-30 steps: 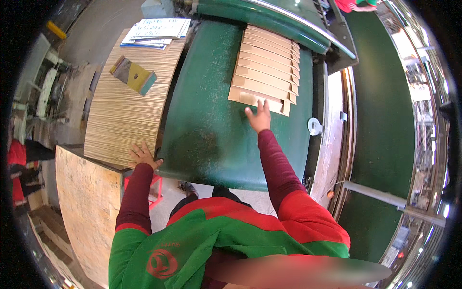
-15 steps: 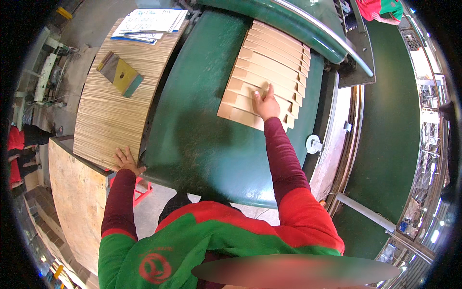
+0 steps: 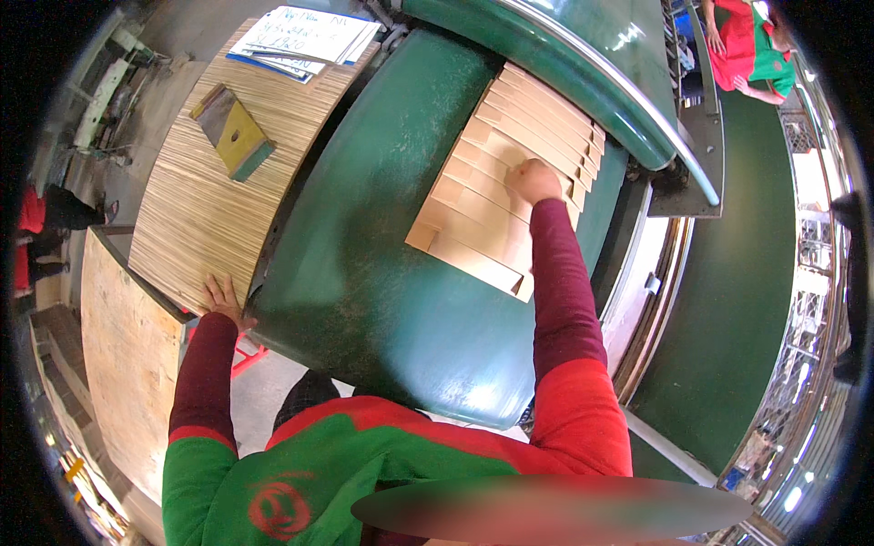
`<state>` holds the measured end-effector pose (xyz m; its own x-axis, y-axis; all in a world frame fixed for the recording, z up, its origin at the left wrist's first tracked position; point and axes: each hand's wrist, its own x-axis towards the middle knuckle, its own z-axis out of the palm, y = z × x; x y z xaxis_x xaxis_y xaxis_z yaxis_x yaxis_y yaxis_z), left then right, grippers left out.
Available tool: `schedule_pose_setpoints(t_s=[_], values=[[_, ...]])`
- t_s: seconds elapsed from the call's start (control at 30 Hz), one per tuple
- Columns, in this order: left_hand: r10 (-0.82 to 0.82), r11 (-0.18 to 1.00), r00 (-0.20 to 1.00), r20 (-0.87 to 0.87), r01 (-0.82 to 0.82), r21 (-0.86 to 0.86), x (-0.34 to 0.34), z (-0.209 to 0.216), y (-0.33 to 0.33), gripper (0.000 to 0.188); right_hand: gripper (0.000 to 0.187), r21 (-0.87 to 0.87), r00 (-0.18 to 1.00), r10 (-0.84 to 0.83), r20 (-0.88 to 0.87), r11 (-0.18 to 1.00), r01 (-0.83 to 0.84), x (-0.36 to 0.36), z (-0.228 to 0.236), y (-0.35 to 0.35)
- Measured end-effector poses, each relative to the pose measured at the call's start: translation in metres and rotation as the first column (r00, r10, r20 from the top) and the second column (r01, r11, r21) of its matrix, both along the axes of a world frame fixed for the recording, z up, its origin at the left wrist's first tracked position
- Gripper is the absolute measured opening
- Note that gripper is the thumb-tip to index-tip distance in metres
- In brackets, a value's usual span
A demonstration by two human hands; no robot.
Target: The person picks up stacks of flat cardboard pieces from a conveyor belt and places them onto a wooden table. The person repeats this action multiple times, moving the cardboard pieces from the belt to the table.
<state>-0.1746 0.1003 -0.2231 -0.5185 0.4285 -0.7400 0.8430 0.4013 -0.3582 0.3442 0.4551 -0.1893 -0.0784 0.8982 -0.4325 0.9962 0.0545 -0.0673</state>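
Observation:
Flat folded brown cardboard cartons (image 3: 480, 262) lie overlapped in a slanting row on a green conveyor belt (image 3: 364, 309). My right hand (image 3: 535, 180) is closed in a fist over the right middle of the row, seemingly touching it. Its fingers curl away from view, so anything inside them is hidden. To the left, my left hand (image 3: 224, 302) rests palm down, fingers spread, at the near corner of a wood-grain tabletop (image 3: 196, 218). My right forearm covers part of the row's right edge.
On the tabletop sit a yellow and teal block (image 3: 234, 135) and written paper sheets (image 3: 305, 41). A green roller (image 3: 564, 82) with a metal bar crosses the belt's far end. Another green belt (image 3: 728, 273) runs at the right, where a co-worker (image 3: 748, 50) stands.
My right hand has gone from open with fingers out to a closed fist. More of the nearest cartons shows. My left hand stays on the tabletop while the whole view has shifted slightly.

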Motion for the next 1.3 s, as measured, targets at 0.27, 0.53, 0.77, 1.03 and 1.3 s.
schedule_pose_setpoints(t_s=[0.27, 0.53, 0.77, 1.03, 1.3], values=[[0.033, 0.998, 0.999, -0.01, -0.032, 0.053, -0.007, -0.013, -0.01, 0.136, 0.074, 0.047, 0.992, -0.118, -0.046, 0.992, 0.121, 0.004, -0.025, 0.047], [0.037, 0.994, 0.999, -0.019, -0.034, 0.107, -0.013, -0.027, -0.02, 0.135, 0.036, 0.288, 0.944, 0.235, 0.231, 0.911, -0.296, 0.025, -0.021, 0.082], [0.037, 0.99, 0.999, -0.035, -0.032, 0.134, -0.02, -0.037, -0.031, 0.138, 0.067, 0.657, 0.996, 0.086, -0.022, 0.752, -0.051, 0.023, -0.093, 0.077], [-0.004, 0.988, 1.0, -0.031, 0.009, 0.155, -0.015, -0.027, -0.028, 0.138, 0.084, 0.346, 1.0, 0.005, -0.019, 0.938, 0.002, 0.024, -0.086, 0.081], [0.048, 0.975, 0.998, 0.046, -0.057, 0.214, -0.006, -0.012, -0.02, 0.134, 0.096, 0.337, 1.0, -0.018, -0.011, 0.941, 0.02, 0.003, -0.076, 0.038]])
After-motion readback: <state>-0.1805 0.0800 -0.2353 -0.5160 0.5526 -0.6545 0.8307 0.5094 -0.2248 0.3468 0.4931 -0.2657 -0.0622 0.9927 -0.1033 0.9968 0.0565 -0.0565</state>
